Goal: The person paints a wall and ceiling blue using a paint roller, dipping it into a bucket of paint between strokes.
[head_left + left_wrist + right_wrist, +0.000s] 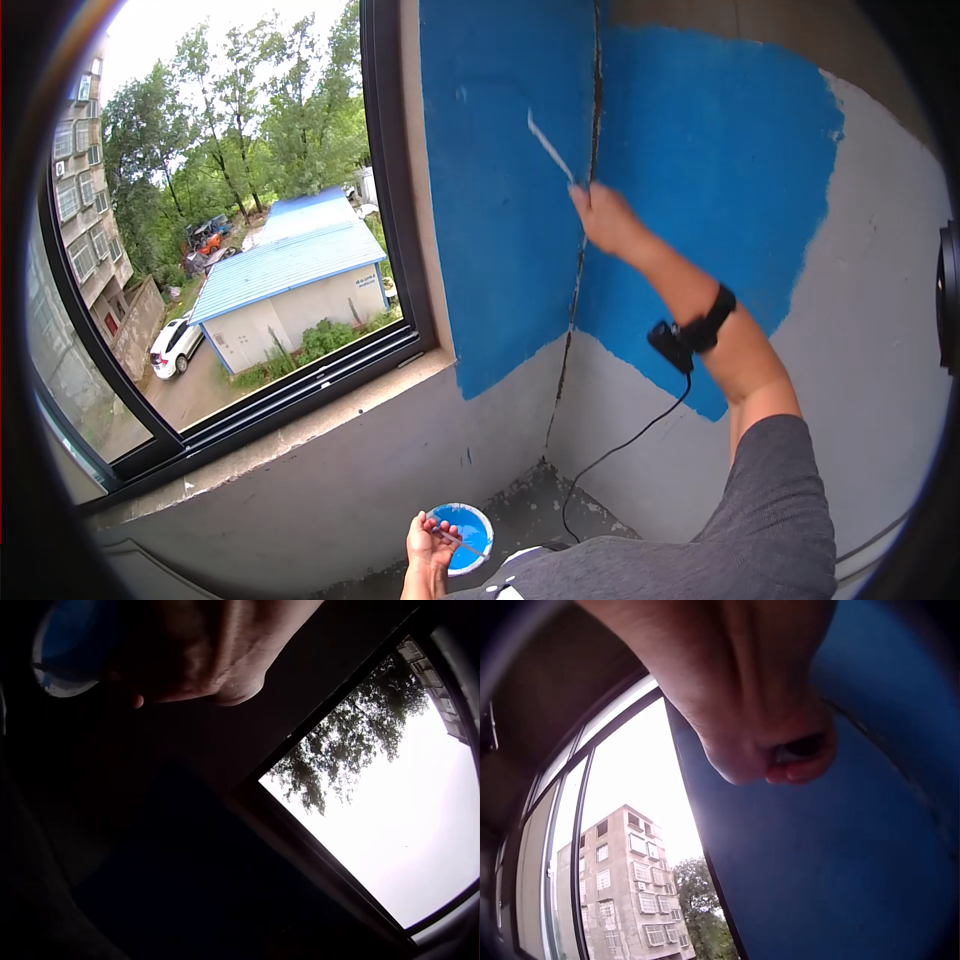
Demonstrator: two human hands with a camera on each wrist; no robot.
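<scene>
Up near the wall corner, my right hand [608, 220] grips a thin whitish tool [548, 145] that slants up and left in front of the blue paint; its kind is not clear. In the right wrist view, the dark end of its handle [801, 748] shows inside the curled fingers. Low in the head view, my left hand [425, 550] holds the thin handle [462, 543] that crosses a small white bucket [490, 525]. Blue paint [468, 522] lies inside the bucket. The left wrist view is dark, with the left hand [217, 652] beside the bucket's rim [71, 690].
Blue-painted wall [510, 260] spans both sides of a dark corner crack [571, 330], with bare grey wall [640, 400] below. A black-framed window [400, 200] stands at the left above a sill [300, 425]. A black cable [615, 452] hangs from the right forearm's camera [672, 345].
</scene>
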